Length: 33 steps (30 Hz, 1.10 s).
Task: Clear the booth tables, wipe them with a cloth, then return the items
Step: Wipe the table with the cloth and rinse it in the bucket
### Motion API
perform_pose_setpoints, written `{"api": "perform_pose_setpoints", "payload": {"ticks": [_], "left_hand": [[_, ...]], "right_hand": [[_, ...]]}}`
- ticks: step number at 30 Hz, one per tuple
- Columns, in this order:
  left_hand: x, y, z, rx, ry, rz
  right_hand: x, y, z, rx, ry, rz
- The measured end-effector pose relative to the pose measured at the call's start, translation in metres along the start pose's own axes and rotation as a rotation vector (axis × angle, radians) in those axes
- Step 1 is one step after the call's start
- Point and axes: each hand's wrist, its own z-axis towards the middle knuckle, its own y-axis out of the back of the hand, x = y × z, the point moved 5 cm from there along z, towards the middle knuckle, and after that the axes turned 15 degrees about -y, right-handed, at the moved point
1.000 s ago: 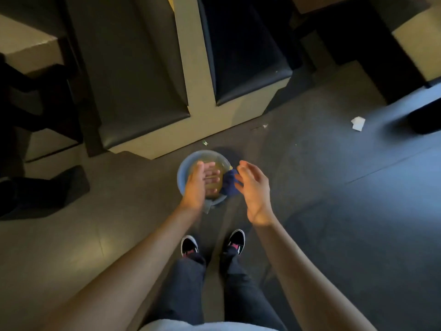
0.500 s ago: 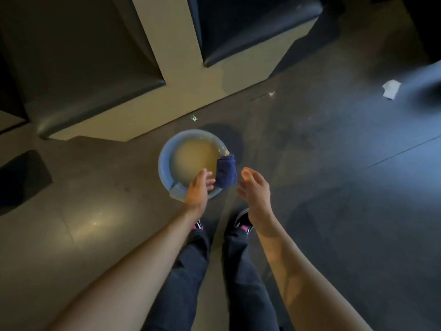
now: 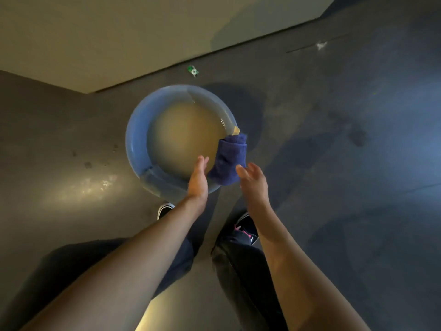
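Note:
A round blue basin (image 3: pixel 136 142) with murky brownish water stands on the dark floor in front of my feet. A folded dark blue cloth (image 3: pixel 228 161) hangs over the basin's near right rim. My left hand (image 3: pixel 198 176) reaches over the near rim with straight fingers, just left of the cloth. My right hand (image 3: pixel 253 179) is just right of the cloth, fingers relaxed and spread, fingertips close to the cloth's lower edge. Neither hand holds anything.
The beige base of a booth seat (image 3: pixel 95 39) runs along the top, just behind the basin. A small green scrap (image 3: pixel 193 70) and a white scrap (image 3: pixel 321 45) lie on the floor. My shoes (image 3: pixel 245 226) stand right below the basin.
The view has dropped much closer to the basin. Both hands have come down to either side of the cloth on the rim.

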Motion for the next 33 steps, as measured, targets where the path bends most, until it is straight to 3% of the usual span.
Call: {"api": "perform_pose_setpoints", "payload": {"ticks": [8,12,15,21,27,33], "left_hand": [[0.041,-0.032,0.062,0.154,0.07,-0.073],[0.04,-0.027,0.065,0.119,0.083,-0.049],[0.029,-0.017,0.054,0.043,0.12,-0.014],[-0.021,-0.009,-0.002,0.037,0.138,-0.046],[-0.121,0.012,-0.079,0.069,-0.091,0.035],[-0.237,0.058,-0.176,0.074,-0.248,-0.015]], "right_hand": [[-0.009,-0.047,0.076,0.013,0.09,-0.013],[-0.007,-0.03,0.079,-0.186,0.132,-0.167],[-0.006,-0.013,0.068,-0.26,0.119,-0.116],[0.01,0.0,-0.007,-0.057,0.123,0.139],[0.052,0.008,-0.115,0.115,0.17,0.253],[0.111,0.006,-0.261,0.292,0.255,0.198]]}}
